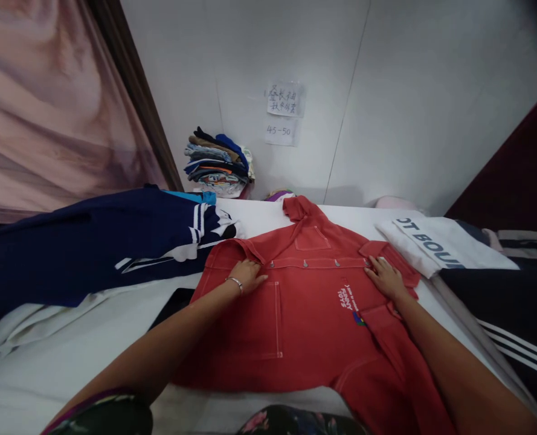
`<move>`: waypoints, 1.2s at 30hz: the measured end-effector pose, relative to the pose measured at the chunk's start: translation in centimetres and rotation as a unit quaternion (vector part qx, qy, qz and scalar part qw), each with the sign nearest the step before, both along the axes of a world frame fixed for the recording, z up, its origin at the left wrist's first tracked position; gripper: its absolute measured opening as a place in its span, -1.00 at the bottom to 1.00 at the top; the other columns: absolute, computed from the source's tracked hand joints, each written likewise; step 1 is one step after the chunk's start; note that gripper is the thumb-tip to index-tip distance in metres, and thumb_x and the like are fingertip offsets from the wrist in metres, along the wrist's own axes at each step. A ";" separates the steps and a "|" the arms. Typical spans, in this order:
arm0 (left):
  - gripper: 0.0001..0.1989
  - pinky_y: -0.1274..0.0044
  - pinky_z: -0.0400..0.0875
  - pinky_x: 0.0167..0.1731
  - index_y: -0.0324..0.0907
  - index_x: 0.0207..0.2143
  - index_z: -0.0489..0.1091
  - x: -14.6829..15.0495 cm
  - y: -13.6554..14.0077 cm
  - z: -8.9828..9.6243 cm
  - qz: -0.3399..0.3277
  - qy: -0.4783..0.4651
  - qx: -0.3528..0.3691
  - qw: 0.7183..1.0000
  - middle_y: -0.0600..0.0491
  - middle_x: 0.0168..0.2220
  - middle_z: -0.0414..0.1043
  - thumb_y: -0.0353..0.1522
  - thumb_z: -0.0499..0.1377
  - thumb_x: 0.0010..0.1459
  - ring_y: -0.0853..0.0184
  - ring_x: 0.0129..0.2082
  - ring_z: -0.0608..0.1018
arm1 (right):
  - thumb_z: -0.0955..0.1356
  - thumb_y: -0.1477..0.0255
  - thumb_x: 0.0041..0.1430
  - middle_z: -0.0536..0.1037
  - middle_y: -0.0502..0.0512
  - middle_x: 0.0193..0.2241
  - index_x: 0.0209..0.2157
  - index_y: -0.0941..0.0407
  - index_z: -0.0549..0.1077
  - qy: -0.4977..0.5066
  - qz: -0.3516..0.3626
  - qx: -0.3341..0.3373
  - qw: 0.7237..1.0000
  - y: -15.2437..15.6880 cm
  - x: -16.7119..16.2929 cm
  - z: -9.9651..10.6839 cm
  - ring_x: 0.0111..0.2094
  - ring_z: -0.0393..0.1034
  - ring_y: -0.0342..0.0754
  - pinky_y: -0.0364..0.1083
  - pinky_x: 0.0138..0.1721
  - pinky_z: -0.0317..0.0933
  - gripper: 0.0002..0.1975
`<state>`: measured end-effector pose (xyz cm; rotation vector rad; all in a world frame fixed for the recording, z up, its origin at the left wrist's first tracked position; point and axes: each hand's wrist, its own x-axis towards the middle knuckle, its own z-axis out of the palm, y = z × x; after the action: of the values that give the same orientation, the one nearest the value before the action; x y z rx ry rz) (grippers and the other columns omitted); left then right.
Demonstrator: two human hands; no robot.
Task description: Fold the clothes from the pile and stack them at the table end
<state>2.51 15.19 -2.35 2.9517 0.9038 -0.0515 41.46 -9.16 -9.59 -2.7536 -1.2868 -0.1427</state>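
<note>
A red button-up jacket [313, 314] with white stitching and a "FUNNY TOYS" print lies spread sideways on the white table, its collar to the right and hem to the left. Its row of buttons runs across between my hands. My left hand [247, 277], with a bracelet at the wrist, rests on the jacket near the hem end of the button strip, thumb stretched out. On the collar end lies my right hand [386, 278], fingers apart on the red cloth. One sleeve reaches toward the wall; the other hangs toward me, partly behind my right forearm.
Navy garments with white stripes [114, 229] lie at the left. To the right are a white printed shirt [440, 244] and black striped clothing [513, 314]. A stack of folded clothes [218, 163] stands by the wall, near two paper notes [284, 99]. A pink curtain [60, 109] hangs at left.
</note>
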 end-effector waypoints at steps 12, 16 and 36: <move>-0.34 0.13 -0.05 0.17 -0.34 0.20 0.12 1.7 13.3 7.1 0.282 -0.072 0.066 0.955 -0.29 0.32 -0.12 -0.06 -0.09 0.21 -0.07 0.26 0.06 | 0.12 0.14 0.26 0.20 0.21 0.23 0.22 0.07 0.17 0.017 0.009 0.037 0.999 -0.1 0.3 -0.2 0.26 0.02 0.10 0.20 0.15 -0.01 -0.45; -0.39 0.08 -0.15 0.20 -0.20 0.22 0.13 1.0 10.5 3.1 0.160 -0.018 0.083 0.983 -0.15 0.34 -0.13 -0.08 -0.06 0.20 0.07 0.32 -0.04 | 0.11 0.13 0.26 0.20 0.22 0.23 0.22 0.07 0.16 0.018 0.007 0.035 0.999 -0.1 0.5 -0.3 0.26 0.01 0.10 0.20 0.16 -0.02 -0.43; -0.27 0.12 -0.24 0.23 -0.20 0.29 0.00 -2.2 2.3 -4.1 0.102 0.001 0.018 0.995 -0.08 0.33 -0.05 0.02 -0.21 0.19 0.13 0.33 -0.04 | 0.10 0.13 0.27 0.13 0.20 0.26 0.25 0.03 0.10 0.045 -0.005 0.011 0.999 0.0 -0.4 1.3 0.28 -0.05 0.10 0.21 0.18 -0.10 -0.43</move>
<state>0.32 17.49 -6.44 2.8734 1.2129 -0.0312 41.06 -9.19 -8.25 -2.7146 -1.2426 -0.0312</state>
